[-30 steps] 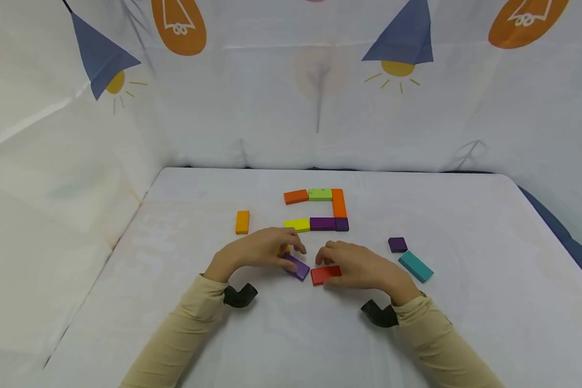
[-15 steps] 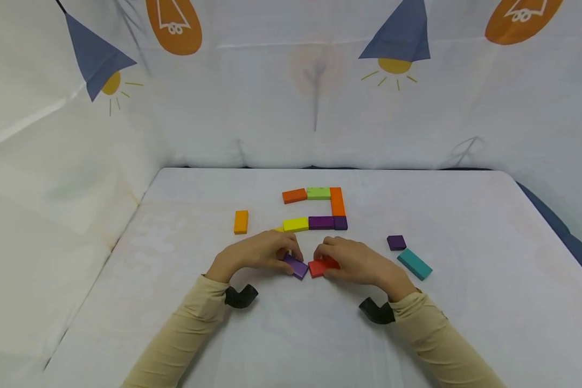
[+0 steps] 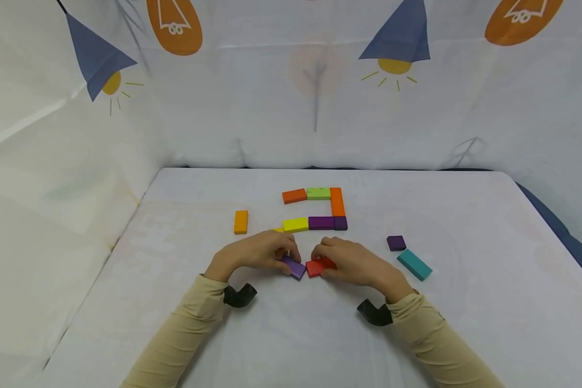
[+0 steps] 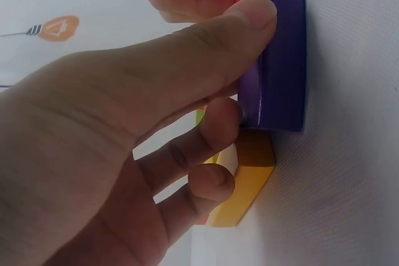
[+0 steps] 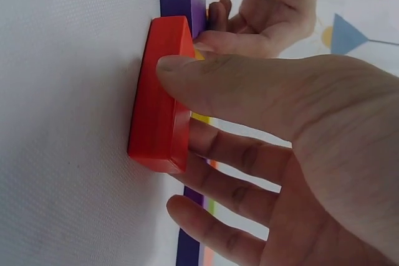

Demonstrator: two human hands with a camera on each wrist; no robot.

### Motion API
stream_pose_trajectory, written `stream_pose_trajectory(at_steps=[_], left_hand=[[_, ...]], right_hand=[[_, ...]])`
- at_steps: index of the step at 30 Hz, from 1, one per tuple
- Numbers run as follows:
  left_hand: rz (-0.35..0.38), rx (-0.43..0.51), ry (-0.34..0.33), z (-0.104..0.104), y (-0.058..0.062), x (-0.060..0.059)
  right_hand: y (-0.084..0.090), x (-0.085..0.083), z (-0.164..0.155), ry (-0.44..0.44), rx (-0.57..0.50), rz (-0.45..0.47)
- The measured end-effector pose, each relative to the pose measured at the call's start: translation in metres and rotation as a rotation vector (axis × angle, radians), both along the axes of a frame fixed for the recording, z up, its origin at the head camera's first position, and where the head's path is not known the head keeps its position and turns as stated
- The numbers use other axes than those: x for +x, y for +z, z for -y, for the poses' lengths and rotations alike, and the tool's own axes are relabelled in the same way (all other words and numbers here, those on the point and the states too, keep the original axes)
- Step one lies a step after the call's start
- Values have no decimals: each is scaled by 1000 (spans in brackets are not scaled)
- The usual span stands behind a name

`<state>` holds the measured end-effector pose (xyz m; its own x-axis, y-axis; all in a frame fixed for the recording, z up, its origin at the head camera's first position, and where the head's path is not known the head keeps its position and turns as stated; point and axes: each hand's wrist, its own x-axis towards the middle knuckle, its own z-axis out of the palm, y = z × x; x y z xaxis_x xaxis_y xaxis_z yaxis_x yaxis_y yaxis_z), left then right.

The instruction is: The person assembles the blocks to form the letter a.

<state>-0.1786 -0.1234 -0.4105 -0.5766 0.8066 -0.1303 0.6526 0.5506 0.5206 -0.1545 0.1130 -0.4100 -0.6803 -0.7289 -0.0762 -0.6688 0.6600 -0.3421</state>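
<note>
My left hand pinches a purple block between thumb and fingers on the white table; the left wrist view shows that purple block close up with a yellow block just behind it. My right hand pinches a red block, seen flat on the cloth as the red block in the right wrist view. The two blocks touch end to end. Beyond the hands lies a layout of orange, green, yellow and purple blocks.
A lone orange block lies at the left. A small purple block and a teal block lie at the right. Printed cloth walls close off the back and left.
My right hand has slid the red block left and a little farther away until it meets the purple block. My left hand has barely moved.
</note>
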Motion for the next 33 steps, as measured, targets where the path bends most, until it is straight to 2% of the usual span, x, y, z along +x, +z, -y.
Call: stream_pose_trajectory(at_steps=[5, 9, 17, 26, 33], left_hand=[[7, 2, -1, 1, -1, -1], [16, 4, 0, 1, -2, -1], [13, 9, -9, 2, -1, -1], [8, 12, -7, 2, -1, 0], [47, 57, 24, 8, 2, -2]], right_hand=[[3, 3, 1, -10, 29, 59], [5, 6, 4, 14, 48, 95], [6, 10, 7, 50, 40, 53], [5, 10, 7, 55, 34, 52], [6, 8, 5, 45, 34, 72]])
